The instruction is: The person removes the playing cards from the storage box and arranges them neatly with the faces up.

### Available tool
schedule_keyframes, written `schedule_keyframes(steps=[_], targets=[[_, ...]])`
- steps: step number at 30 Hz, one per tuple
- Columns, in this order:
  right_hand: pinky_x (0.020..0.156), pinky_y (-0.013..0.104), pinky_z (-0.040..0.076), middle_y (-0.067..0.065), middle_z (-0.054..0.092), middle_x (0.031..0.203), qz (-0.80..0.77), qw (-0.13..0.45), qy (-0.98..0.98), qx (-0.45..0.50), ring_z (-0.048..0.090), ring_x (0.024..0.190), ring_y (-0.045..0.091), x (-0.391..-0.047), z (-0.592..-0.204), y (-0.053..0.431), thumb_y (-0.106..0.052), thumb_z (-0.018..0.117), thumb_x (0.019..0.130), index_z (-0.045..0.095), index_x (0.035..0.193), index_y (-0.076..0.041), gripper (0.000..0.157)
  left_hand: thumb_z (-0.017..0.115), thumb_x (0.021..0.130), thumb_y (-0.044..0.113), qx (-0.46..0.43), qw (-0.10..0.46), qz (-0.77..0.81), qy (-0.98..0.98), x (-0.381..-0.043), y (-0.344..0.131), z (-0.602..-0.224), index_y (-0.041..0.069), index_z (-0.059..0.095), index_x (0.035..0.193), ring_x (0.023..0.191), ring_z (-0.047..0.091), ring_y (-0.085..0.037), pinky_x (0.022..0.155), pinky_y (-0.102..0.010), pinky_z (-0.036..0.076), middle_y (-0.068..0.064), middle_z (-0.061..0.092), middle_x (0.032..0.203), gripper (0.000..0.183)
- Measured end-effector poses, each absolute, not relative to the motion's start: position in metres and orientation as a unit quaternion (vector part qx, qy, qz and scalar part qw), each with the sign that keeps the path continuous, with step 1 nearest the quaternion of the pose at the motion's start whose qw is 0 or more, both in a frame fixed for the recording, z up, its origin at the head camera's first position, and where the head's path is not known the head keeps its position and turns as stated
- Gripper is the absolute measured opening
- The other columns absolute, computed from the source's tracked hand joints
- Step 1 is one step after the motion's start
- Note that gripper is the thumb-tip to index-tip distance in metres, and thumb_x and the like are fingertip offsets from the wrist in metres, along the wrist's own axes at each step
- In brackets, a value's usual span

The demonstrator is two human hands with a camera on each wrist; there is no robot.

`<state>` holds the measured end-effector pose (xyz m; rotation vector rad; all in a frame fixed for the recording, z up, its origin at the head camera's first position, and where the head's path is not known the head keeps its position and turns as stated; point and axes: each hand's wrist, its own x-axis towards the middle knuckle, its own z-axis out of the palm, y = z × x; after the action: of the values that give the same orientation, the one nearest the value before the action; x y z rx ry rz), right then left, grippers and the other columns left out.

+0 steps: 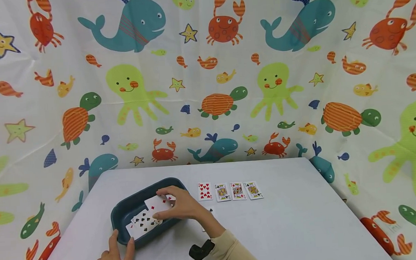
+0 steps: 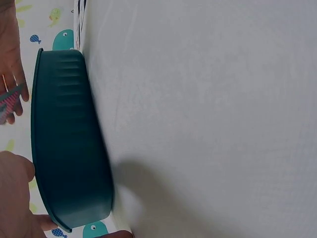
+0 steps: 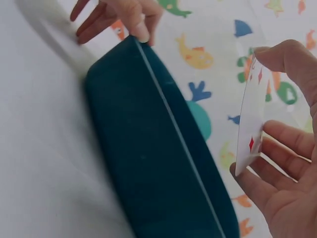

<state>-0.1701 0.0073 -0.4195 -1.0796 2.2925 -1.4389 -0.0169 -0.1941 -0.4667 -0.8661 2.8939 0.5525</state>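
A dark teal plastic bin (image 1: 150, 238) stands on the left of the table with several loose playing cards (image 1: 142, 223) inside, mostly black-suited. Above its opening my right hand (image 1: 181, 203) pinches a white diamond card (image 1: 157, 203) by its edges between thumb and fingertips. The right wrist view shows that diamond card (image 3: 251, 121) held nearly upright, tilted a little. My left hand (image 1: 114, 257) holds the bin's near left corner, thumb and index finger at the rim, as the right wrist view also shows the left hand (image 3: 131, 17) there.
Right of the bin lies a face-up row: a hearts card (image 1: 205, 191) and face cards (image 1: 222, 192), (image 1: 238, 191), (image 1: 253, 190) apart from one another. Another card (image 1: 211, 213) is partly hidden under my right forearm. A sea-animal curtain (image 1: 198, 75) hangs behind the white table (image 1: 297, 219).
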Motion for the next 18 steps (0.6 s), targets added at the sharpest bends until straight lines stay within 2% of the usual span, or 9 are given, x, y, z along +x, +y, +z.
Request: schedule_keyframes(steps=[7, 18], targets=[[0.103, 0.024, 0.048, -0.007, 0.057, 0.14, -0.542, 0.13, 0.741, -0.375, 0.052, 0.129, 0.003, -0.169, -0.412, 0.032, -0.027, 0.086, 0.082, 0.06, 0.14, -0.015, 0.064, 0.05, 0.101, 0.055, -0.29, 0.039, 0.18, 0.939, -0.018, -0.191, -0.464, -0.006, 0.025, 0.143, 0.082, 0.061, -0.046, 0.078, -0.065, 0.054, -0.035, 0.058, 0.093, 0.078], [0.104, 0.025, 0.047, -0.006, 0.055, 0.144, -0.543, 0.13, 0.744, -0.368, 0.051, 0.133, 0.011, -0.168, -0.411, 0.076, -0.027, 0.085, 0.084, 0.06, 0.14, -0.021, 0.062, 0.045, 0.101, 0.062, -0.288, 0.041, 0.188, 0.938, -0.016, -0.194, -0.463, -0.005, 0.026, 0.145, 0.08, 0.06, -0.043, 0.074, -0.063, 0.054, -0.029, 0.058, 0.088, 0.083]])
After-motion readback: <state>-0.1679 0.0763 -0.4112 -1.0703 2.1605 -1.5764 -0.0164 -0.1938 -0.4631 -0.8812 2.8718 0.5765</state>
